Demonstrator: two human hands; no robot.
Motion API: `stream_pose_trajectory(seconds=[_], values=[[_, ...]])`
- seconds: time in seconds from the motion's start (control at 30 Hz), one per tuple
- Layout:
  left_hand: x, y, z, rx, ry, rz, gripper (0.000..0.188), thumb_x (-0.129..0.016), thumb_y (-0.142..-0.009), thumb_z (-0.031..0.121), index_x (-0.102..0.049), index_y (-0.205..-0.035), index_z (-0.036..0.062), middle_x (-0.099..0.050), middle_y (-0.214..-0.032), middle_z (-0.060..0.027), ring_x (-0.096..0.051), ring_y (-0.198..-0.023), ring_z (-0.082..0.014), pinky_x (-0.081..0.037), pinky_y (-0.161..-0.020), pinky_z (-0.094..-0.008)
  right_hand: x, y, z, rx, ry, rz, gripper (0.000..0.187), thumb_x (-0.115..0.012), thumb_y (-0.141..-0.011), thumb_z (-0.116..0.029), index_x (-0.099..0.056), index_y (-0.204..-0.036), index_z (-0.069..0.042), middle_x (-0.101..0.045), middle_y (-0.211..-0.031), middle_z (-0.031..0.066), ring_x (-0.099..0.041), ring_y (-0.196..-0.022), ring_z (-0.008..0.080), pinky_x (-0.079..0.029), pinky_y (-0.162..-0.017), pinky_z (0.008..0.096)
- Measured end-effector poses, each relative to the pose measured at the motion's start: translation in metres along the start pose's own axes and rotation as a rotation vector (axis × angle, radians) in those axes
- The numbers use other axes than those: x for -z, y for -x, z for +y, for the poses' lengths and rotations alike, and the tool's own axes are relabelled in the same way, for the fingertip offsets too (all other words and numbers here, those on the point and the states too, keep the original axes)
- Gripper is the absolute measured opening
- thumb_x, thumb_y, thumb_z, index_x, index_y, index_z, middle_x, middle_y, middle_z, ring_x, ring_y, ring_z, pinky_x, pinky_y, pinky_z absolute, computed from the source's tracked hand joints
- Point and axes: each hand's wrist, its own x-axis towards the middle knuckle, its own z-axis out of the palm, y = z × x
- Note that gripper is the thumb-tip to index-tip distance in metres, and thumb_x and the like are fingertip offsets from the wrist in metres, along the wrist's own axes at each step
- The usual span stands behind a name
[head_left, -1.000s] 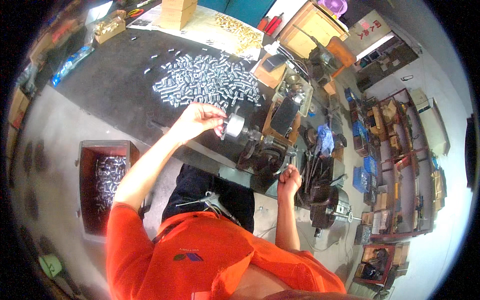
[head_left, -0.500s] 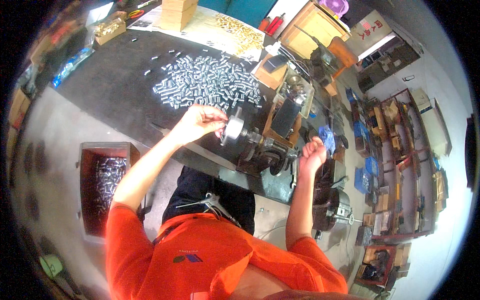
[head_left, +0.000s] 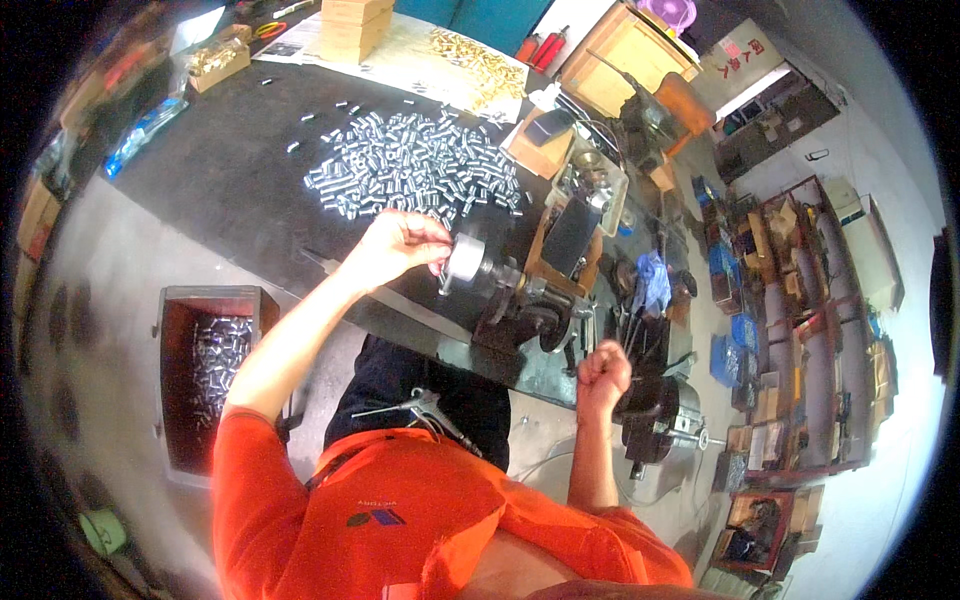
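The orange shirt [head_left: 260, 500], below both hands, carried small printed lettering near a green and blue emblem [head_left: 380, 518]; a pale panel [head_left: 748, 85], far beyond the right hand [head_left: 604, 372], bore red and dark characters. The left hand [head_left: 408, 245], thumb and fingers pinched together, was at the front of one silver cylinder [head_left: 467, 257] on one dark bench machine [head_left: 525, 315] between the hands; what lay in the pinch was hidden. The right hand was clenched near the machine; whether it gripped anything could not be told. Beyond the left hand lay one pile of metal sleeves [head_left: 410, 160], too many to count; one blue rag [head_left: 652, 283] was beyond the right, one air gun [head_left: 425, 402] between the forearms
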Motion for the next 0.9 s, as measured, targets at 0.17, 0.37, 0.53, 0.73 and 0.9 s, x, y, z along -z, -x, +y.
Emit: stream_pose_trajectory(seconds=[0.17,0.37,0.53,0.73,0.9], values=[[0.0,0.0,-0.002,-0.024,-0.04,-0.008,0.011,-0.057,-0.078,-0.001,-0.057,-0.088,-0.0049,-0.06,-0.075,-0.0096,-0.059,-0.064,-0.0147,-0.049,-0.061,-0.026,-0.027,-0.048,-0.024,0.157,-0.001,0.002,0.022,-0.047,-0.08,-0.022,-0.053,-0.076,-0.001,-0.029,-0.047,-0.0038,-0.024,-0.038,0.0054,-0.017,-0.034,0.0205],[-0.002,-0.001,-0.001,0.013,-0.054,0.014,0.011,-0.055,-0.079,-0.001,-0.056,-0.089,-0.0056,-0.06,-0.075,-0.0093,-0.058,-0.063,-0.0139,-0.049,-0.06,-0.0259,-0.033,-0.08,-0.008,0.296,0.004,-0.016,0.018,-0.045,-0.083,-0.016,-0.054,-0.081,0.0,-0.032,-0.051,-0.0036,-0.027,-0.042,0.0061,-0.02,-0.037,0.021],[-0.004,0.0,0.001,0.032,-0.102,0.032,0.011,-0.055,-0.079,0.0,-0.055,-0.089,-0.0056,-0.059,-0.072,-0.008,-0.057,-0.062,-0.0131,-0.049,-0.06,-0.0259,-0.032,-0.058,-0.014,0.334,0.001,-0.037,0.021,-0.048,-0.082,-0.02,-0.054,-0.082,0.001,-0.032,-0.051,-0.0038,-0.028,-0.042,0.0058,-0.021,-0.037,0.0206],[-0.002,0.004,0.003,0.043,-0.083,0.011,0.01,-0.054,-0.08,0.002,-0.055,-0.088,-0.0048,-0.058,-0.072,-0.0074,-0.057,-0.062,-0.0124,-0.049,-0.059,-0.0258,-0.006,-0.001,0.003,0.163,-0.099,-0.02,0.017,-0.046,-0.081,-0.016,-0.054,-0.076,-0.001,-0.031,-0.049,-0.0036,-0.023,-0.037,0.0055,-0.017,-0.033,0.0202],[-0.002,0.0,0.002,0.039,-0.055,0.03,0.01,-0.055,-0.08,0.002,-0.055,-0.088,-0.0043,-0.059,-0.072,-0.0076,-0.057,-0.061,-0.0128,-0.048,-0.059,-0.0256,0.028,-0.047,0.066,-0.047,0.092,0.292,0.016,-0.05,-0.075,-0.018,-0.057,-0.073,-0.004,-0.04,-0.053,-0.0025,-0.033,-0.041,0.0075,-0.023,-0.035,0.0216]])
